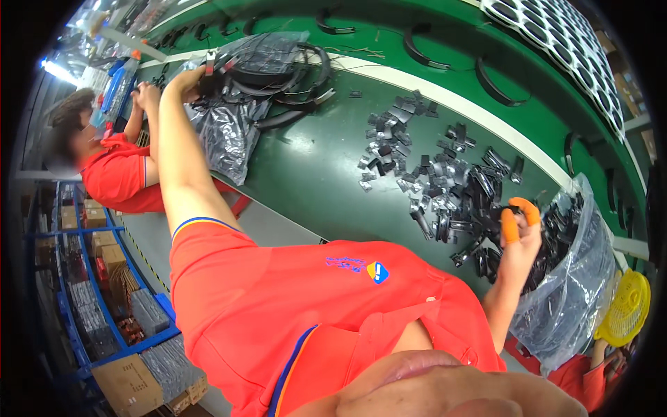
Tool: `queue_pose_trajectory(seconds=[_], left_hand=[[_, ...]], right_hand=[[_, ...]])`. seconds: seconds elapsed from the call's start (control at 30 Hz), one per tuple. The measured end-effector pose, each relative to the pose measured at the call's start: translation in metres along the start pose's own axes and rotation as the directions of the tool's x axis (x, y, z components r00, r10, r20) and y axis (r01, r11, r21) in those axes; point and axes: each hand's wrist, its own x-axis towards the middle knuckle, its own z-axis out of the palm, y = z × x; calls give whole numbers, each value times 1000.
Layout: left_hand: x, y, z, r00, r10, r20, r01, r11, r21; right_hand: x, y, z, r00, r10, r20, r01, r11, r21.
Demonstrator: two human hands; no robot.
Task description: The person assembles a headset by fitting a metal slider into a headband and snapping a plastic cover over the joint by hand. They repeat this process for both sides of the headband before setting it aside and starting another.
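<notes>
My left arm stretches out to the far left, where my left hand (186, 82) closes at the end of a black curved headband (208, 69) beside a stack of similar black headbands (306, 83). Its fingertips are partly hidden. Under and beside the stack lies a crumpled clear plastic bag (226, 135). At the right, my right hand (522, 240) wears orange finger cots on two fingers and pinches a small black part (515, 208). It hovers over a pile of small black plastic pieces (479, 184), some of which spill from another clear bag (570, 285).
Several black headbands (424, 52) hang or lie along the green back rail. A white perforated tray (556, 48) sits at the upper right. A yellow fan (625, 309) stands at the right edge. Co-workers in red sit left (121, 174) and right; a blue rack (104, 278) holds cartons.
</notes>
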Motion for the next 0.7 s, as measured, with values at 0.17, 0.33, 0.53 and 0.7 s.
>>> queue_pose_trajectory(seconds=[0.17,0.33,0.53,0.7], left_hand=[[-23,7,10,991,70,-111,-104,934,-343],[23,-27,3,963,249,-104,-268,850,-452],[-9,0,-31,408,750,-521,-297,649,701],[-179,109,-16,527,652,-545,-840,300,-453]], right_hand=[[-8,5,1,998,-27,65,18,991,134],[-12,8,-7,1000,12,26,-16,987,161],[-9,8,-5,998,-44,-42,53,972,230],[0,-13,-3,996,-27,-85,55,935,352]])
